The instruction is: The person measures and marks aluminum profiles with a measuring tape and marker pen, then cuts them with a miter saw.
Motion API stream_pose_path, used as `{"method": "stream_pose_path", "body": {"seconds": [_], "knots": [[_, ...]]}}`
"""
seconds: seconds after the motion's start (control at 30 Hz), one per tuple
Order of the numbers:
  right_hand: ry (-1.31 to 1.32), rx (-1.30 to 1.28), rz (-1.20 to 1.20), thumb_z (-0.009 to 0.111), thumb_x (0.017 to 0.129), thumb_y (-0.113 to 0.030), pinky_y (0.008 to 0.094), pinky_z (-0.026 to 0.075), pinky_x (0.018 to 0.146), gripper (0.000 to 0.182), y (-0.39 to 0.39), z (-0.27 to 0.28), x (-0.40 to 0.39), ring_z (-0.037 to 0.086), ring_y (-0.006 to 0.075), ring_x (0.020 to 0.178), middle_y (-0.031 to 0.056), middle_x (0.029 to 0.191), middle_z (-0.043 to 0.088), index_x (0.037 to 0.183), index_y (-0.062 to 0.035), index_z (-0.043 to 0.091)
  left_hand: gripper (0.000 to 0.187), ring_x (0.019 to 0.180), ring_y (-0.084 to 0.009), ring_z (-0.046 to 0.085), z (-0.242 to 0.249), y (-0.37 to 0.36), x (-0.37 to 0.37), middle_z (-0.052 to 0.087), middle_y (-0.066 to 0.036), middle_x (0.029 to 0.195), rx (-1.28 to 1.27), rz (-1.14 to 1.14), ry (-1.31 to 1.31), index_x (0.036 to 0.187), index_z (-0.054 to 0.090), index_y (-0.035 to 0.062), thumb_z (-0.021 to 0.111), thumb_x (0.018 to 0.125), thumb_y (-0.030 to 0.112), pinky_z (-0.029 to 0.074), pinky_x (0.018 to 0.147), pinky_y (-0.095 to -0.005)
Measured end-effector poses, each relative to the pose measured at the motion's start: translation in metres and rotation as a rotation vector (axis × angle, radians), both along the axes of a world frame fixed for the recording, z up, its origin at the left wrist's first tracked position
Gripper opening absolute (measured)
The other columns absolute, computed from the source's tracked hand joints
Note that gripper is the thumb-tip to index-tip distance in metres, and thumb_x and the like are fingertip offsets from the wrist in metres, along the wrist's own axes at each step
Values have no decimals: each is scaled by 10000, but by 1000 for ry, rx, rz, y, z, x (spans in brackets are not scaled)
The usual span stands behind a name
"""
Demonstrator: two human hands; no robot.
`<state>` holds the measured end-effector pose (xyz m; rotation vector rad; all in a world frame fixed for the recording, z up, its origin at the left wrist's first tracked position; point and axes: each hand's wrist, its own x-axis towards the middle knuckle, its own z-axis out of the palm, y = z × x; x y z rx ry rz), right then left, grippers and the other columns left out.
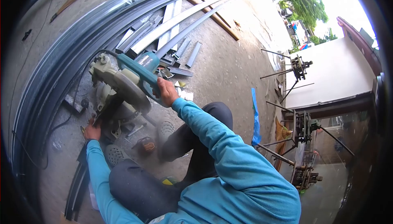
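Note:
A miter saw (pixel 123 81) with a teal body and a round blade guard stands on the concrete floor in front of me. My right hand (pixel 167 92) is closed around its teal handle. Low at the left of the saw, my left hand (pixel 92 130) is wrapped on the end of a dark metal profile (pixel 77 183), by the saw's base. The profile runs down toward the bottom edge of the view. Part of the left hand's fingers is hidden by the profile and the base.
Long dark metal profiles (pixel 49 68) curve along the left. Cut metal pieces (pixel 193 55) lie beyond the saw. Metal stands with machine parts (pixel 302 126) are at the right, near a blue strip (pixel 256 115). A tape measure (pixel 145 145) lies between my feet.

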<state>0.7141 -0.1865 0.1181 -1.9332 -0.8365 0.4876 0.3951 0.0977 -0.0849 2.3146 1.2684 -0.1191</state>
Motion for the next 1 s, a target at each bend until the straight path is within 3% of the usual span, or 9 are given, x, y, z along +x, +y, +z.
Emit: {"method": "stream_pose_path", "body": {"seconds": [0.27,0.37,0.67,1.0], "knots": [[9,15,2,238,1104,-616,359,526,666,723,1,6,-3,641,206,660,92,733,669,957,-14,610,702,1095,-473,684,-3,2,-1,738,-262,1128,-40,-4,-13,1447,627,226,623,921,693,525,938,-543],[-35,38,-17,270,1111,-584,413,518,649,704,1,1,-2,660,284,645,153,719,673,952,14,606,719,1113,-469,680,1,3,0,738,-257,1140,-47,-2,-9,1447,627,219,615,919,708,520,951,-538],[-46,36,-11,265,1116,-571,415,520,653,703,-1,-1,-5,657,284,644,151,723,668,942,20,603,728,1113,-466,683,-2,2,0,737,-253,1157,-17,-11,3,1456,626,237,620,908,717,520,956,-532],[-63,15,-27,264,1117,-545,479,503,717,643,-5,-22,-3,640,439,745,225,780,656,975,-8,587,691,1052,-471,699,-6,4,-1,748,-256,1092,5,-8,-14,1434,651,247,658,899,684,532,912,-538]]}}
